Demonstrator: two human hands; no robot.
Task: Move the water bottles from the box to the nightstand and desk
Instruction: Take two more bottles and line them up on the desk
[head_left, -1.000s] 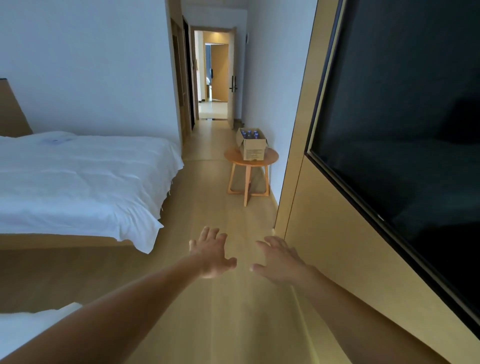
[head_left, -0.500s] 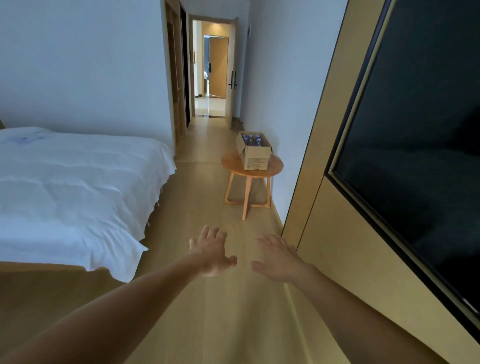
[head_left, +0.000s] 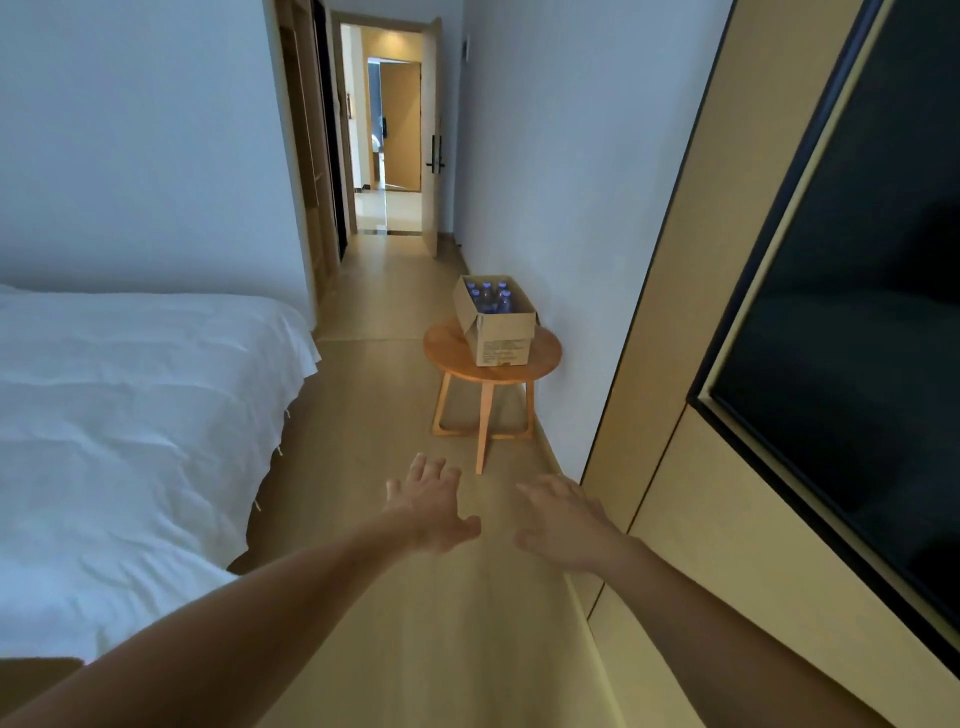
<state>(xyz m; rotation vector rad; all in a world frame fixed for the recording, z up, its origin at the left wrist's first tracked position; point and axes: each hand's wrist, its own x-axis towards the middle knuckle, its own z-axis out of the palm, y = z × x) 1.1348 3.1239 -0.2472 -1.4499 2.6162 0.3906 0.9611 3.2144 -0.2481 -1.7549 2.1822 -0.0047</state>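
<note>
Blue-capped clear water bottles (head_left: 488, 297) upright inside open brown cardboard box (head_left: 503, 340) on round wooden surface (head_left: 451, 349), far by right wall (head_left: 545, 182). Nearer, left grip (head_left: 434, 512) and right grip (head_left: 563, 525) released, fingers spread, well apart from box.

Two hands (head_left: 431, 512), one box (head_left: 501, 340), one table (head_left: 448, 351), one bed (head_left: 130, 415)

The brown cardboard box (head_left: 503, 340) carries dark printed lines on its near side, too small to read.

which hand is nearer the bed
The left hand, open, on the same side as the bed; the right hand is closer to the wooden wall panel.
</note>
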